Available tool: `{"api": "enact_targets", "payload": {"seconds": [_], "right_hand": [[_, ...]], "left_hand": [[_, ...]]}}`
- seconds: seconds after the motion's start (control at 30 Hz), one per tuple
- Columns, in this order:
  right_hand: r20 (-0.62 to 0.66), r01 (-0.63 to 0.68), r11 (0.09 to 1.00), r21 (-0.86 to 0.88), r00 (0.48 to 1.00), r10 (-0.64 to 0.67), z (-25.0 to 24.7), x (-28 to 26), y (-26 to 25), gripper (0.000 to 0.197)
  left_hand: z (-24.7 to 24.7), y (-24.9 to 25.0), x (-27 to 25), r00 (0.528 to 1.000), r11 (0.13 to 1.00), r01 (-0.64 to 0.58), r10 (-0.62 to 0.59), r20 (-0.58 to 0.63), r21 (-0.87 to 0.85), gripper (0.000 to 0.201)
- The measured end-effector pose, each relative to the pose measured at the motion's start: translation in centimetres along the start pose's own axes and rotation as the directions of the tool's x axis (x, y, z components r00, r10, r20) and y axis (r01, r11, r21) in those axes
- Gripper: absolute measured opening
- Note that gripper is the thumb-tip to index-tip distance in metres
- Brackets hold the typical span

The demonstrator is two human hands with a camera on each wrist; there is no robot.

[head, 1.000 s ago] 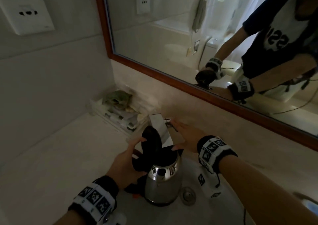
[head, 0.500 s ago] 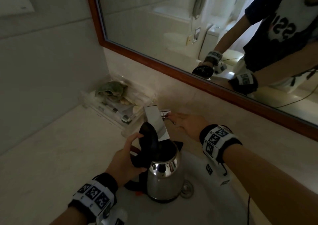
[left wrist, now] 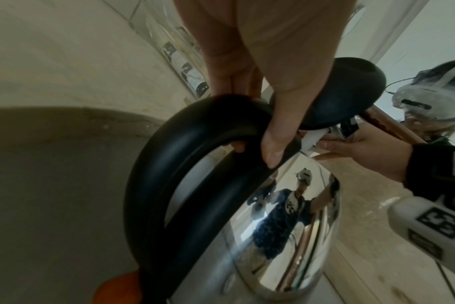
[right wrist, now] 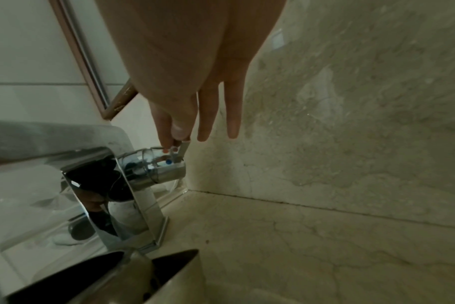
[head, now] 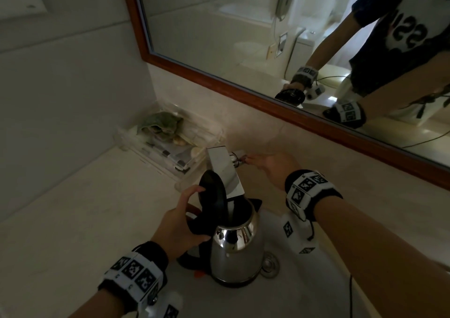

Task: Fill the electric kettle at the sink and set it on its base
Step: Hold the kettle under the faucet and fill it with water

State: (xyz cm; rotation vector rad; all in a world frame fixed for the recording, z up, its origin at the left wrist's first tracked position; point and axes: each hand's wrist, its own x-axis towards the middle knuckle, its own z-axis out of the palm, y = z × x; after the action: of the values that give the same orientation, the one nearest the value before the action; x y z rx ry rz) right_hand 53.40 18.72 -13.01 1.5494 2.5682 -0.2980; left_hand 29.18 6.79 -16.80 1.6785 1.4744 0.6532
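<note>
1. Gripping the black handle (left wrist: 195, 148) of the steel kettle (head: 237, 252), the left hand (head: 179, 225) has its fingers curled round the loop and its thumb laid along the top, as the left wrist view shows.
2. The kettle stands upright in the white sink (head: 323, 291), just beside the drain (head: 269, 265), with its black lid (head: 213, 193) tipped up and open.
3. The square chrome faucet (head: 225, 174) juts out over the kettle's open mouth; whether water is running cannot be told.
4. The right hand (head: 274, 169) reaches to the small lever (right wrist: 182, 152) on the faucet's side; thumb and forefinger pinch it, while the other fingers (right wrist: 233, 115) stretch out straight.
5. Farther back on the counter (head: 73, 220), a clear tray (head: 170, 152) of toiletries sits against the wall.
6. Above, a wood-framed mirror (head: 219, 79) reflects both arms.
</note>
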Motion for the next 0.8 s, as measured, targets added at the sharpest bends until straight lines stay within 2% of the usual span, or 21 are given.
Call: {"api": "enact_targets", "payload": {"seconds": [0.23, 0.3, 0.47, 0.53, 0.63, 0.7, 0.8], "right_hand": [[-0.038, -0.056, 0.975, 0.213, 0.997, 0.066, 0.1, -2.2, -1.3, 0.055], [-0.002, -0.095, 0.961, 0.260, 0.995, 0.099, -0.2, -2.3, -1.3, 0.061], [0.113, -0.327, 0.845, 0.424, 0.944, 0.308, 1.0, -4.3, -1.0, 0.091], [0.224, -0.357, 0.818, 0.451, 0.933, 0.283, 1.8, -5.3, -1.3, 0.104], [0.333, -0.312, 0.833, 0.456, 0.928, 0.165, 3.1, -6.2, -2.6, 0.117], [0.333, -0.266, 0.818, 0.511, 0.938, 0.096, 3.8, -6.2, -3.8, 0.122], [0.299, -0.212, 0.799, 0.563, 0.953, 0.042, 5.1, -5.6, -5.2, 0.120]], "left_hand": [[0.1, -0.4, 0.1, 1.000, 1.000, 0.013, -0.013, 0.006, 0.000, 0.101], [0.2, -0.5, 0.1, 1.000, 1.000, 0.006, -0.006, 0.008, 0.002, 0.101], [0.3, -1.0, 0.2, 1.000, 1.000, -0.002, 0.002, 0.022, 0.003, 0.102], [0.3, -1.2, 0.3, 1.000, 1.000, -0.009, 0.008, 0.026, 0.008, 0.102], [0.3, -1.4, 0.3, 0.999, 1.000, -0.010, 0.009, 0.033, 0.010, 0.102], [0.4, -1.4, 0.4, 0.999, 1.000, -0.008, 0.008, 0.031, 0.002, 0.102], [0.5, -1.6, 0.5, 1.000, 1.000, -0.012, 0.012, 0.025, 0.000, 0.103]]}}
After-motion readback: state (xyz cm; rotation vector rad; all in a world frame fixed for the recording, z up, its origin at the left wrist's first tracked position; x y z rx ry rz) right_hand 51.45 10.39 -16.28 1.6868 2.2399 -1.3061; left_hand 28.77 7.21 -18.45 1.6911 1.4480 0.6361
